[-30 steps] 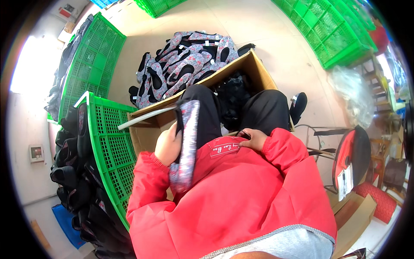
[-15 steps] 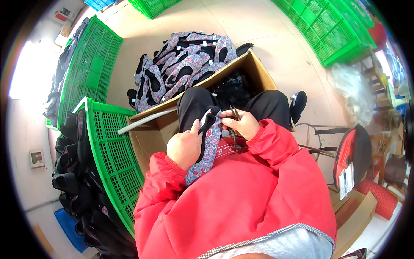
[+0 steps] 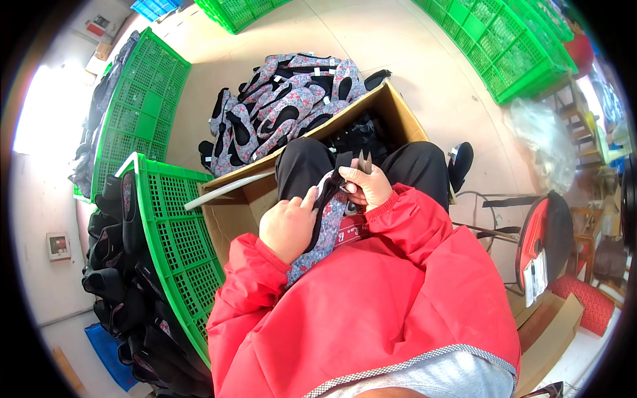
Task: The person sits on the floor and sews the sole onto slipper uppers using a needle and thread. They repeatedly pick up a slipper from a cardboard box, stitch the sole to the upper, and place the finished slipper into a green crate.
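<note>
A floral fabric shoe upper point(image 3: 325, 229) with black edging and lining lies lengthwise over my lap. My left hand point(image 3: 289, 225) is closed on its left side, the index finger stretched along the black edge. My right hand point(image 3: 369, 186) is closed around a pair of scissors point(image 3: 365, 162), whose blades stick up above the fingers. Its thumb and fingertips also touch the upper's far end, where a black strip point(image 3: 344, 160) stands up. The scissors' handles are mostly hidden in the hand.
An open cardboard box point(image 3: 398, 109) with black material stands at my knees. Beyond it, similar floral pieces point(image 3: 285, 109) are heaped on the floor. Green crates point(image 3: 179, 225) stand left, one beside stacked black shoes point(image 3: 109, 245); another crate point(image 3: 494, 50) is far right. A round-backed chair point(image 3: 544, 235) stands right.
My right hand has turned, so the scissors' blades now point up and their handles are less visible. The black strip at the upper's far end now stands up. My left hand has barely moved.
</note>
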### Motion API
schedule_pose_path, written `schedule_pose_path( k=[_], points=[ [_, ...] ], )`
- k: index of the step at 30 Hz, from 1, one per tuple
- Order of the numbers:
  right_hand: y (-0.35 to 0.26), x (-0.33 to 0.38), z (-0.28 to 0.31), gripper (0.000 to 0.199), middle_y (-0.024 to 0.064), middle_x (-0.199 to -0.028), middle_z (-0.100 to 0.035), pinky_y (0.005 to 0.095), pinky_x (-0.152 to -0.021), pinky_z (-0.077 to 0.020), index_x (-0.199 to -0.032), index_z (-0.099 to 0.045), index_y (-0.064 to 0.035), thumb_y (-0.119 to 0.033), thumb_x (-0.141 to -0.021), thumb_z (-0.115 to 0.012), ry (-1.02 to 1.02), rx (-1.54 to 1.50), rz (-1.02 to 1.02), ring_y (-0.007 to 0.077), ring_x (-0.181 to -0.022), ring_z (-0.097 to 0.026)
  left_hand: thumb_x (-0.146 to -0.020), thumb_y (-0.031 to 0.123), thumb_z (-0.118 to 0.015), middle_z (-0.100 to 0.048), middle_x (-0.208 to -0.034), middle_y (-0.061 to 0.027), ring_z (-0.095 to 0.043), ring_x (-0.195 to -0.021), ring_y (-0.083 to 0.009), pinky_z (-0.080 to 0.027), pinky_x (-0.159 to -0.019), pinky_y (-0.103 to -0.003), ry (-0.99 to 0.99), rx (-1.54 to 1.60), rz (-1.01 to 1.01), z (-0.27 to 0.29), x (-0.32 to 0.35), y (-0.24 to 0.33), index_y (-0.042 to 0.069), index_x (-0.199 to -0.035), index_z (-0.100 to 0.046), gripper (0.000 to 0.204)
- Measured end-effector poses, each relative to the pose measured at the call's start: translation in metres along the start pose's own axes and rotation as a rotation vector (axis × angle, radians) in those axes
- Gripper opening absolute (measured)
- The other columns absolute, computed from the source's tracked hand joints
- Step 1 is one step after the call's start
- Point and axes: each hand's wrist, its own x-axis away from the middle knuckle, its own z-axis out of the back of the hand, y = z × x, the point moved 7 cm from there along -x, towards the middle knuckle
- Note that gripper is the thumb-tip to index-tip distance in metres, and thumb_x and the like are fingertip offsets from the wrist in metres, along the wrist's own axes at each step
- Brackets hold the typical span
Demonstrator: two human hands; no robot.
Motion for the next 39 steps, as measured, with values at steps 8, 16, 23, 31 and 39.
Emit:
schedule_pose_path(
  k=[8,16,23,31,39],
  points=[
    [0.017,-0.005,0.007,0.017,-0.0028,-0.054,-0.046,0.0212,-0.035,-0.0255,-0.079,-0.057,-0.0107,-0.019,-0.09,-0.067,-0.086,-0.186,0.1,0.0059,-0.037,-0.031,-0.078,0.013,-0.073,-0.063,-0.102,-0.012,-0.061,-0.099,-0.0298,-0.048,-0.089,-0.037,0.246,0.588,-0.292,0.011,-0.055,-0.005,0.003,-0.101,-0.067,0.025],
    [0.032,0.001,0.009,0.011,-0.0024,-0.054,-0.044,0.021,-0.038,-0.025,-0.091,-0.06,-0.0099,-0.02,-0.092,-0.064,-0.212,-0.238,0.108,0.0061,-0.037,-0.029,-0.075,0.002,-0.071,-0.058,-0.084,-0.0059,-0.057,-0.081,-0.0176,-0.044,-0.074,-0.028,-0.161,0.998,-0.47,-0.016,-0.094,-0.003,0.001,-0.079,-0.062,0.011],
    [0.02,0.011,0.037,0.022,0.0057,-0.07,-0.059,0.0225,-0.038,-0.0251,-0.11,-0.059,-0.0092,-0.024,-0.095,-0.062,0.06,-0.053,0.016,0.0068,-0.04,-0.035,-0.08,-0.001,-0.068,-0.048,-0.08,0.002,-0.048,-0.074,-0.0071,-0.037,-0.067,-0.023,-0.437,1.329,-0.106,-0.042,-0.086,-0.012,0.002,-0.068,-0.055,0.018],
    [-0.003,0.028,0.068,0.038,0.0094,-0.108,-0.064,0.0213,-0.049,-0.04,-0.125,-0.052,-0.0059,-0.036,-0.102,-0.049,-0.052,0.303,-0.005,0.0071,-0.067,-0.051,-0.084,0.004,-0.068,-0.057,-0.072,0.0031,-0.051,-0.066,-0.0052,-0.039,-0.063,-0.021,-0.478,1.45,0.189,-0.06,-0.088,-0.025,0.002,-0.073,-0.064,0.012],
    [0.001,0.05,0.024,0.059,0.0079,-0.088,-0.068,0.0216,-0.055,-0.0315,-0.122,-0.051,-0.0036,-0.057,-0.098,-0.043,-0.286,0.501,-0.031,0.0071,-0.058,-0.043,-0.085,0.008,-0.066,-0.057,-0.067,0.0037,-0.049,-0.061,-0.0044,-0.037,-0.059,-0.02,-0.476,1.547,0.307,-0.06,-0.09,-0.018,0.005,-0.071,-0.064,0.015]
  ],
)
